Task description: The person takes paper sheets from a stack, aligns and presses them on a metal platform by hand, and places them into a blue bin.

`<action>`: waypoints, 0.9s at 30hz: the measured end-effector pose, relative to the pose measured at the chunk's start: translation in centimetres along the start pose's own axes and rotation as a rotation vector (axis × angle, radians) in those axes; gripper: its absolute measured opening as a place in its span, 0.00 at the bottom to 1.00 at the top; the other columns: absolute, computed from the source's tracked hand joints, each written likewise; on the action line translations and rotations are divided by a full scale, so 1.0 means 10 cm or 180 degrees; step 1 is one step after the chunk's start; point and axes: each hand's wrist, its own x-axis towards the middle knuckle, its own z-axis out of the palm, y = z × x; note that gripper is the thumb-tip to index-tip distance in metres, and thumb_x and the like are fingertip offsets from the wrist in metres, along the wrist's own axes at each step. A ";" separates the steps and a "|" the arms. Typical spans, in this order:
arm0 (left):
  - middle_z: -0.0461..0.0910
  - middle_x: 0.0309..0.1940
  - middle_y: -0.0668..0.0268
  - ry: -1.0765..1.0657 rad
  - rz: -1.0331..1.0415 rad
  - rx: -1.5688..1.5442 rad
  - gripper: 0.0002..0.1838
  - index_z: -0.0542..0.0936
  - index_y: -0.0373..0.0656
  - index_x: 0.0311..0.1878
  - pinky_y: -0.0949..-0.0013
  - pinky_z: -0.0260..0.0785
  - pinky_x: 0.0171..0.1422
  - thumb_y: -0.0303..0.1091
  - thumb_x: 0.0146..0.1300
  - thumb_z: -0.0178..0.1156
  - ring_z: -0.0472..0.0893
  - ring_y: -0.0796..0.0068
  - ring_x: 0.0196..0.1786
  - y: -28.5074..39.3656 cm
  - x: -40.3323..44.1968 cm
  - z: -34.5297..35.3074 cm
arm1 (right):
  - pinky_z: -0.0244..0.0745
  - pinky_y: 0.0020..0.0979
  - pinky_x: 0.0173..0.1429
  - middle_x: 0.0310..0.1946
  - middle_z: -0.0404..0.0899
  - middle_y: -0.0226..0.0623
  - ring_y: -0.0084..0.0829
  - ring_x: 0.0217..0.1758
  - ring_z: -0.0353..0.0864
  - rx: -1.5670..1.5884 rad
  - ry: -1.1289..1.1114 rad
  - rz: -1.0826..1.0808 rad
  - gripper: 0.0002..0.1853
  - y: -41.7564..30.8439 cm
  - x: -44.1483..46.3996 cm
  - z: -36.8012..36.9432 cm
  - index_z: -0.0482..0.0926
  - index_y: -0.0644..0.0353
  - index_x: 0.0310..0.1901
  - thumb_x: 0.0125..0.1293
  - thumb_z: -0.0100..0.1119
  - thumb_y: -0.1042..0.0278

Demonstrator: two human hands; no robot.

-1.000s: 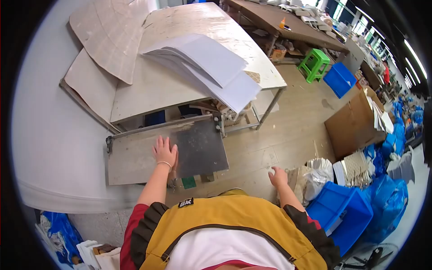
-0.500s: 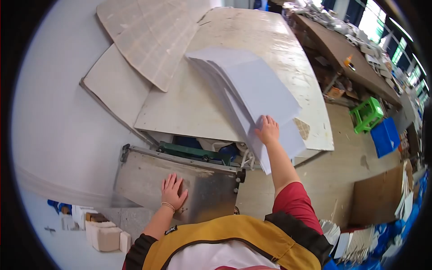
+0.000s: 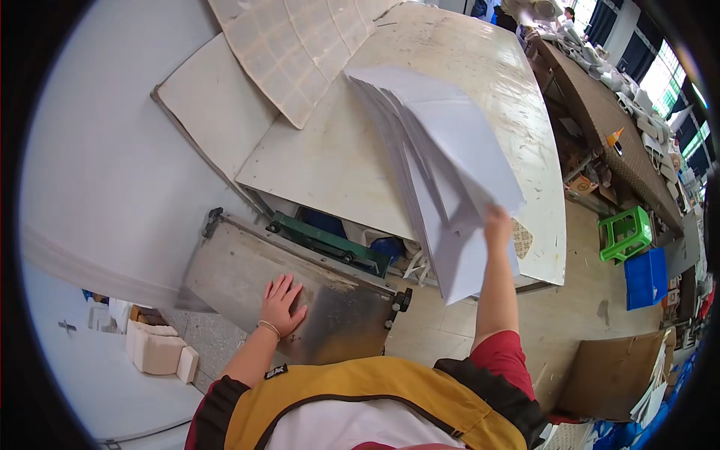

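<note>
My left hand (image 3: 282, 306) lies flat with spread fingers on a grey metal plate (image 3: 240, 262), which has black knobs at its corners. Beyond the plate's far edge runs a green metal bar (image 3: 322, 241). My right hand (image 3: 496, 223) is closed on the near right part of a stack of large white sheets (image 3: 450, 127); its fingers are partly blurred. The top sheet is creased and lifted there. The stack rests on a worn white table (image 3: 315, 169) and hangs over its near edge.
Large beige sheets (image 3: 289, 45) lean at the back left. Farther right are a long brown table (image 3: 600, 112), a green stool (image 3: 625, 234), a blue bin (image 3: 646, 278) and a cardboard box (image 3: 611, 375). Foam-like blocks (image 3: 156, 349) sit at lower left. A person stands far back.
My right hand has come from beside my body onto the white sheets and lifted the top one. My left hand stays on the metal plate. The view has turned right.
</note>
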 end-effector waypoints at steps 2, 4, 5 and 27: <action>0.65 0.68 0.56 0.0046 -0.0019 -0.0003 0.28 0.76 0.49 0.59 0.48 0.46 0.74 0.48 0.54 0.62 0.62 0.54 0.71 0.01 0.00 0.03 | 0.73 0.35 0.40 0.27 0.82 0.43 0.34 0.31 0.80 0.0811 0.0747 0.0509 0.19 0.13 0.28 -0.20 0.81 0.67 0.38 0.64 0.58 0.55; 0.65 0.68 0.56 0.0026 -0.0014 -0.0024 0.28 0.76 0.49 0.59 0.48 0.46 0.74 0.48 0.55 0.62 0.62 0.54 0.71 0.01 -0.01 0.01 | 0.72 0.33 0.37 0.29 0.83 0.41 0.29 0.32 0.79 0.1775 0.1400 0.0708 0.19 0.36 0.45 -0.34 0.81 0.70 0.39 0.65 0.59 0.56; 0.65 0.67 0.56 0.0019 0.0000 -0.0054 0.28 0.76 0.49 0.59 0.48 0.46 0.74 0.48 0.55 0.62 0.62 0.54 0.71 0.01 0.00 0.00 | 0.72 0.32 0.36 0.30 0.83 0.41 0.30 0.33 0.79 0.2348 0.1586 0.0711 0.18 0.36 0.49 -0.43 0.80 0.72 0.39 0.67 0.58 0.59; 0.60 0.70 0.51 0.0587 -0.0541 -0.2555 0.28 0.69 0.43 0.65 0.50 0.50 0.73 0.43 0.63 0.56 0.60 0.52 0.71 -0.49 0.14 0.36 | 0.74 0.40 0.31 0.22 0.78 0.35 0.38 0.26 0.80 -0.0116 -0.2291 -0.3510 0.09 -2.36 -3.61 -0.78 0.79 0.52 0.36 0.50 0.57 0.69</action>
